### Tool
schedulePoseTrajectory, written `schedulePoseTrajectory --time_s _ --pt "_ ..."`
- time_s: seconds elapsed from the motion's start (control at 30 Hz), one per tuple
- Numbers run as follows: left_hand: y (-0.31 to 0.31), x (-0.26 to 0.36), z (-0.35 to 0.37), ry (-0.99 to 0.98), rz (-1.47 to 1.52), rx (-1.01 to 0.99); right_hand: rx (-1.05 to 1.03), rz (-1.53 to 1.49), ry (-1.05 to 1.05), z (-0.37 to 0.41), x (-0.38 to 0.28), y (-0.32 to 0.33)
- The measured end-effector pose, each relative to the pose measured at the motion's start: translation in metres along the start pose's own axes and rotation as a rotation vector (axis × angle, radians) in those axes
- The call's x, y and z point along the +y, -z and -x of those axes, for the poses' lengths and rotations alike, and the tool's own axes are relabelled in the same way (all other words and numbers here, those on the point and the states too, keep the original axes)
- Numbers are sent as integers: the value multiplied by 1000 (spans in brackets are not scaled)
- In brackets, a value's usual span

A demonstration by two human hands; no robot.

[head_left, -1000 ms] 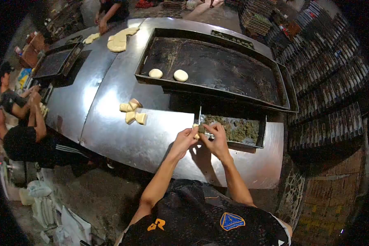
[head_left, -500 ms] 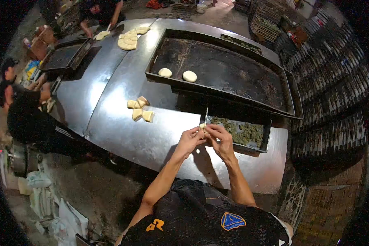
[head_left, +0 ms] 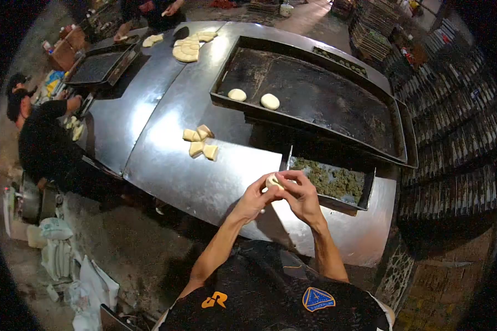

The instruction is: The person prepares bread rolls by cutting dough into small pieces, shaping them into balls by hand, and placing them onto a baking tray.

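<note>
A pale piece of dough (head_left: 273,181) is pinched between my two hands above the front of the metal table. My left hand (head_left: 252,198) holds it from the left, fingers curled round its side. My right hand (head_left: 299,191) presses on it from the right with thumb and fingertips. Just beyond my right hand lies a tray (head_left: 366,193) of crumbly greenish filling (head_left: 337,181). Several cut dough pieces (head_left: 200,142) sit in a cluster on the table to the left. Two round dough balls (head_left: 270,101) rest in the near left part of a large dark baking tray (head_left: 326,102).
Flattened dough (head_left: 186,49) lies at the table's far side. A smaller dark tray (head_left: 96,67) stands at the far left. Co-workers stand along the left and far edges, one in a black shirt (head_left: 47,132). Stacked trays (head_left: 447,138) line the right side.
The dough between my fingers now looks rounder and shows more. My view has shifted slightly, moving the table rightward in the picture. The co-workers' hands at the far side have moved.
</note>
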State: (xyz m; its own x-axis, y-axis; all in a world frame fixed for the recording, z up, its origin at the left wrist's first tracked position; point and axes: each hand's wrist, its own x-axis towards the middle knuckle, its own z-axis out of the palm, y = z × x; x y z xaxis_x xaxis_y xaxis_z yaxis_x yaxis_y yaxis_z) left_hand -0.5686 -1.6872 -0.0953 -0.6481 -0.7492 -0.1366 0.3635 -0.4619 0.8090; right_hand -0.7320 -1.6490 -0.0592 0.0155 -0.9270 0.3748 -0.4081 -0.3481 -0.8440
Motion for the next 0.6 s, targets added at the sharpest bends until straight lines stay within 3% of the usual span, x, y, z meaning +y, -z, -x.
schedulePoseTrajectory --time_s 0.07,0.13,0.17,0.23,0.27,0.3,0.37,0.4,0.5,0.6 --pt "-1 6 4 13 -16 30 -12 -20 -121 -3 3 -2" --pt "-5 14 9 18 377 98 16 -195 -286 -8 11 -9" --pt "-3 14 9 12 375 103 11 -199 -282 -14 8 -11" --pt "5 7 10 -75 305 173 1 149 118 -23 -3 -16" --pt "8 7 6 -130 236 228 91 275 177 -28 -17 -21" --pt "11 8 6 -136 233 235 87 268 183 -28 -17 -26" --pt "14 10 9 -188 192 198 73 56 -112 -23 -17 -35" --pt "19 14 10 -157 179 183 67 77 -142 -23 -19 -37" --pt "23 26 16 -149 326 234 25 13 -57 -24 -18 -44" --pt "24 15 13 -267 234 312 24 -16 -43 -34 -30 -51"
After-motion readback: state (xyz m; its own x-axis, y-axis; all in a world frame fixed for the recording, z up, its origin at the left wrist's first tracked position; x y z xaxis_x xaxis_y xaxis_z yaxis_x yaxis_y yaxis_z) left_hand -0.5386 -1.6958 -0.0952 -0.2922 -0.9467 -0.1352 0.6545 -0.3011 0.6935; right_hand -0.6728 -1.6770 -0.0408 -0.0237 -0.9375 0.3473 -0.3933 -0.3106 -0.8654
